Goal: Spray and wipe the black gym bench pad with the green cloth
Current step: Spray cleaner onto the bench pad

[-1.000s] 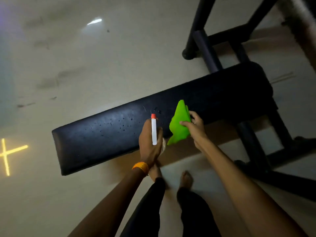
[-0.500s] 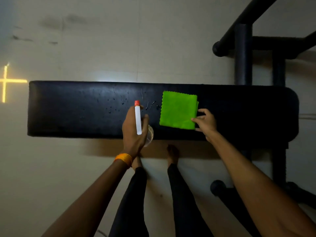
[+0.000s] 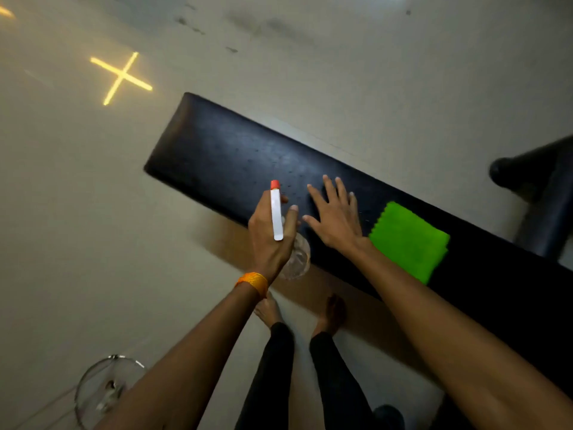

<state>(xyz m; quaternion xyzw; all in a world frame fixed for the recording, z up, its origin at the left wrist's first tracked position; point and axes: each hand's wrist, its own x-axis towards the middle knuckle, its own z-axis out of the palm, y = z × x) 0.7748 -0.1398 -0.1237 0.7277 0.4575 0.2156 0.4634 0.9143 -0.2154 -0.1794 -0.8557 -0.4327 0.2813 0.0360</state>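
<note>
Two risks are standing out to me from here. First, the left hand [image 3: 269,240] is gripping the bottle [image 3: 277,214] over the pad's near edge, its red nozzle [image 3: 275,184] pointing away from me across the pad [image 3: 223,156]. The right hand [image 3: 336,218] is lying spread and flat just right of that nozzle, holding nothing. Whether it is pressing on the pad or hovering over it, I cannot tell. A squeeze now, I am judging, would be wetting that hand as much as the pad.

Second, the bottle is sitting so close to the edge that a low or tilted shot would be landing on the floor [image 3: 62,212], where bare feet [image 3: 333,308] are standing, and that is inviting a slip.

The cloth [image 3: 409,240] is lying folded on the pad, right of the right hand and close to the near edge, so a careless sweep of the arm could be knocking it off.

The pad's long axis is running from far left to near right, its free end pointing far left toward a yellow cross [image 3: 122,77] of light on the floor.
</note>
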